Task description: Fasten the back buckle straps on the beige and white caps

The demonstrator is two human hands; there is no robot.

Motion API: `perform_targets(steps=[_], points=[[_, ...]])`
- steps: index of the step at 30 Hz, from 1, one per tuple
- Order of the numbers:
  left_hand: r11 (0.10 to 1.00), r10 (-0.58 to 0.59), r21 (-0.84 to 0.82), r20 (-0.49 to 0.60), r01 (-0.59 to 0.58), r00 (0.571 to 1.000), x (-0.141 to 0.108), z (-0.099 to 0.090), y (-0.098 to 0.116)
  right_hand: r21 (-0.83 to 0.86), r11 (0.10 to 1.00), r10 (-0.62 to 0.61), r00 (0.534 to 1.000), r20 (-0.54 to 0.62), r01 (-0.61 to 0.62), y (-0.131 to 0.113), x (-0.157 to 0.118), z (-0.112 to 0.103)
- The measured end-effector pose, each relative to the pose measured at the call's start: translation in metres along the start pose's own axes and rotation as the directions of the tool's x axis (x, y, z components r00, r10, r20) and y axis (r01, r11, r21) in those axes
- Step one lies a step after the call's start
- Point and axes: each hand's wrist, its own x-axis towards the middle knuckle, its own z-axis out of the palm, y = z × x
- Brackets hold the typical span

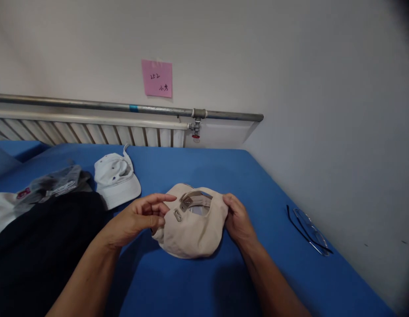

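Observation:
A beige baseball cap (193, 231) is between my hands over the blue-covered surface (217, 167). Its rear opening and strap face up, with a metal buckle on the left side of the opening. My left hand (145, 215) pinches the cap's left edge between thumb and fingers, the index finger stretched out over the fabric. On the other side, my right hand (237, 218) grips the right edge, thumb on top and the other fingers hidden behind. Part of the brim shows behind the crown.
A white cap (116, 180) lies to the left, beside a grey cap (59, 180) and dark cloth (49, 246). Eyeglasses (308, 231) rest near the right edge by the wall. Behind are a radiator (118, 132), a pipe with a red valve (196, 136) and a pink note (157, 79).

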Motion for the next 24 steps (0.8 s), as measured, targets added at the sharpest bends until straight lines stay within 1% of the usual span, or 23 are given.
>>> perform_targets(steps=[2,4,7,9,10,12,14,16,18,20,22,24], points=[[0.999,0.030,-0.031,-0.016,-0.030,0.999,-0.001,0.000,0.001,0.018,1.000,-0.025,0.998,-0.052,0.026,0.000,0.002,0.000],[0.994,0.076,-0.074,-0.057,-0.080,0.995,-0.001,-0.002,0.003,0.029,0.998,-0.053,0.994,-0.097,0.057,0.000,0.003,-0.001],[0.984,0.129,-0.106,-0.110,-0.140,0.986,-0.001,-0.004,0.005,0.035,0.995,-0.091,0.986,-0.139,0.096,-0.001,0.001,0.000],[0.986,0.136,-0.084,-0.115,-0.146,0.984,0.000,-0.005,0.004,0.007,0.992,-0.127,0.977,-0.171,0.130,-0.002,-0.001,0.000],[0.990,0.125,-0.057,-0.104,-0.132,0.987,0.000,-0.005,0.004,-0.028,0.988,-0.156,0.970,-0.184,0.153,-0.003,-0.002,0.000],[0.998,0.062,0.014,-0.039,-0.062,0.997,0.001,-0.003,0.002,-0.106,0.975,-0.212,0.958,-0.191,0.195,-0.005,-0.004,-0.001],[0.996,-0.033,0.083,0.063,0.028,0.997,0.000,0.000,0.001,-0.137,0.968,-0.232,0.957,-0.177,0.209,-0.006,-0.004,-0.001],[0.989,-0.105,0.120,0.167,0.085,0.980,-0.001,0.003,0.000,-0.118,0.973,-0.213,0.964,-0.157,0.196,-0.006,-0.004,-0.001],[0.984,-0.142,0.142,0.239,0.110,0.961,-0.003,0.006,0.000,-0.096,0.979,-0.193,0.972,-0.137,0.181,-0.006,-0.005,0.000],[0.977,-0.171,0.175,0.277,0.126,0.946,-0.004,0.006,-0.002,-0.079,0.981,-0.183,0.976,-0.121,0.175,-0.006,-0.005,0.002],[0.971,-0.179,0.206,0.288,0.121,0.941,-0.004,0.005,-0.004,-0.029,0.987,-0.161,0.981,-0.111,0.158,-0.007,-0.006,0.002],[0.969,-0.161,0.224,0.274,0.100,0.948,-0.004,0.004,-0.004,0.063,0.994,-0.087,0.992,-0.094,0.093,-0.008,-0.005,0.001]])
